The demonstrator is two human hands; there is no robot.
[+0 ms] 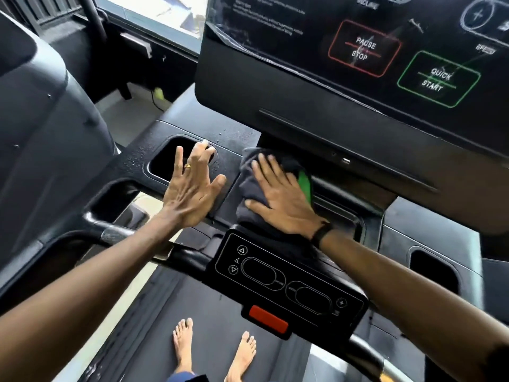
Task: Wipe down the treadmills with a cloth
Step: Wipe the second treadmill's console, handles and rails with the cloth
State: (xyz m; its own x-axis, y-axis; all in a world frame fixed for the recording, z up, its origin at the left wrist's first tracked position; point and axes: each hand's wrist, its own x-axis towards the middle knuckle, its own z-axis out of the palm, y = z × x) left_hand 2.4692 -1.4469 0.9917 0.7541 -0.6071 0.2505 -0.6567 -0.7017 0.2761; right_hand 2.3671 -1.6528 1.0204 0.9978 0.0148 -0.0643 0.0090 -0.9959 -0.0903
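Right hand (281,199) lies flat, fingers straight and spread, palm down on the dark cloth (249,188). No pinch or curl round it, just pressing. Cloth is bunched under the palm and fingers, spilling out on the left and far side of the hand, with a green patch (305,186) showing at the hand's right edge. Cloth sits on the treadmill console tray (228,161), centre, just below the display screen (358,51) and just far of the small control panel (286,279) on the handlebar.

Left hand (190,188) open wide, fingers splayed, holding nothing. It is over the near right edge of the left cup holder (168,161), just left of the cloth, not touching it. Contact with the tray unclear. Ring on one finger.

Black band on the right wrist. Red stop tab (268,318) on the panel's near edge. Bare feet (214,346) on the belt (154,312) below. Second treadmill's frame (41,119) at left.
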